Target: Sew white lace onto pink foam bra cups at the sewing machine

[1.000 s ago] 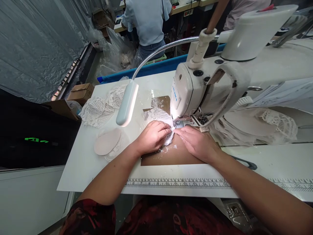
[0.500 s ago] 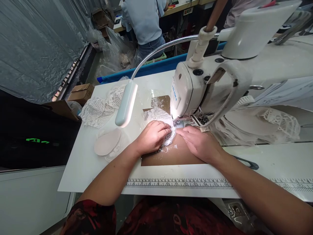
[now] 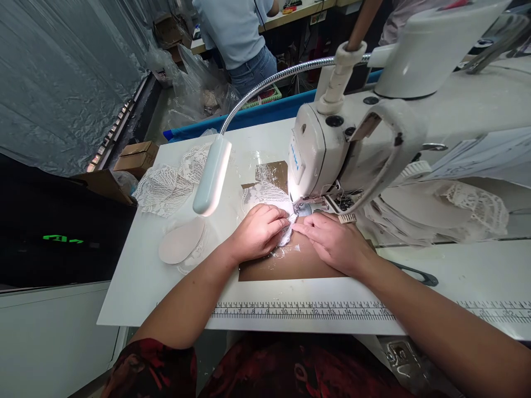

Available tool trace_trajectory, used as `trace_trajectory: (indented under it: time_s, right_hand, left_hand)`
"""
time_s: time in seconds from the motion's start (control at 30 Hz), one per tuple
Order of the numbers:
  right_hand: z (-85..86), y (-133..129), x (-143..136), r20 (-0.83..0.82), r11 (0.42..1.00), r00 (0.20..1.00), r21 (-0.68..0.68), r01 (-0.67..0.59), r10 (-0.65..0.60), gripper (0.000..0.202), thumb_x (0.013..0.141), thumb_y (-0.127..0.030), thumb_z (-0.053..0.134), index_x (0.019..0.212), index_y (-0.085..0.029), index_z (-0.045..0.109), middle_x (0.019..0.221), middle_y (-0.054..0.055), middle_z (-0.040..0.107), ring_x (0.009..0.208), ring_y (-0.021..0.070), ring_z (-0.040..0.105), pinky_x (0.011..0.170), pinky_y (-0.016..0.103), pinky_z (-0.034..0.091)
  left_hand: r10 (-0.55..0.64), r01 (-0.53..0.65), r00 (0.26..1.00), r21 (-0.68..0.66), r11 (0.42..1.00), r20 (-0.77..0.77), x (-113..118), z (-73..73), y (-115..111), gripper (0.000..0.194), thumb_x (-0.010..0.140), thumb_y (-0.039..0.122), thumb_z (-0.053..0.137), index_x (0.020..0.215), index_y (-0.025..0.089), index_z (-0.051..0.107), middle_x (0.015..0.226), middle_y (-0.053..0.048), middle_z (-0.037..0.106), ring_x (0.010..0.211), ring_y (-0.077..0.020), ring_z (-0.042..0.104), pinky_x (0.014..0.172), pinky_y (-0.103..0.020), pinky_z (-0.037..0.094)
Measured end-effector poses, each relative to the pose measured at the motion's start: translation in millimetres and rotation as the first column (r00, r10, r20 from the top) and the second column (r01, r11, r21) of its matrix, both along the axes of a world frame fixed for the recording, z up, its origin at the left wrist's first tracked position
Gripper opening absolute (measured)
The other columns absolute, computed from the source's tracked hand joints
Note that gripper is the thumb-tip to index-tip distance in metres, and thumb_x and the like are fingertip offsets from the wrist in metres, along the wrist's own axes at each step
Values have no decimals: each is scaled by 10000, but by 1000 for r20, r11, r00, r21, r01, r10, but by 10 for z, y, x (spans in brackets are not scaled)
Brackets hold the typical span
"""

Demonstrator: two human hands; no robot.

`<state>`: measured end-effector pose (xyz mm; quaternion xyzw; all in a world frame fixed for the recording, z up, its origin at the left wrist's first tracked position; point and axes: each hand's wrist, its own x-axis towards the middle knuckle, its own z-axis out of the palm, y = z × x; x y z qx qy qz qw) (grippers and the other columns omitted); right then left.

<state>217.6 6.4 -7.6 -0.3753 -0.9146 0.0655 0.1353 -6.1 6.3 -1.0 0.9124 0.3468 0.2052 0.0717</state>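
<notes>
Under the needle of a white sewing machine (image 3: 315,149) lies a white lace piece (image 3: 263,193), which looks like a cup. My left hand (image 3: 262,231) presses on it from the left, fingers curled together and closed on the fabric just beside the presser foot (image 3: 296,209). From the right, my right hand (image 3: 332,237) reaches the lace's edge, its fingers together and the index fingertip on the edge; the thumb is mostly hidden. Both hands rest over a brown sheet (image 3: 286,268) on the white table (image 3: 136,293). The needle tip is too small to make out.
A lamp (image 3: 212,177) on a bendy neck hangs left of the machine. Lace pieces (image 3: 166,185) and a beige oval pad (image 3: 181,241) lie left; stacked pads (image 3: 418,213) and dark snips (image 3: 415,273) lie right. A ruler strip (image 3: 290,312) runs along the front. A person (image 3: 236,38) sits beyond.
My right hand's fingertips have shifted slightly left onto the lace's edge. My left hand stays nearly in place. The person beyond has leaned a little to the left.
</notes>
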Motion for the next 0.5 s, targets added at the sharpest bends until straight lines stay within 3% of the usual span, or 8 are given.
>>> trace_trajectory:
  time_s: [0.2, 0.5]
  right_hand:
    - [2, 17, -24, -34, 998, 997, -14, 65, -65, 464, 820, -84, 421, 1203, -235, 635, 975, 40, 679, 842, 176, 586, 672, 263, 408]
    - [-21, 37, 14, -32, 1000, 999, -24, 17, -18, 416, 831, -111, 426, 1135, -254, 673, 921, 44, 661, 769, 166, 558, 633, 262, 379]
  left_hand:
    - [0, 0, 1000, -2, 1000, 2, -2, 5, -3, 237, 917, 206, 454, 1086, 156, 613, 1117, -126, 649, 1039, -227, 570, 894, -415, 459]
    - [-6, 6, 1000, -2, 1000, -3, -3, -19, -2, 241, 911, 210, 472, 1104, 155, 605, 1131, -118, 642, 1042, -225, 560, 905, -408, 451]
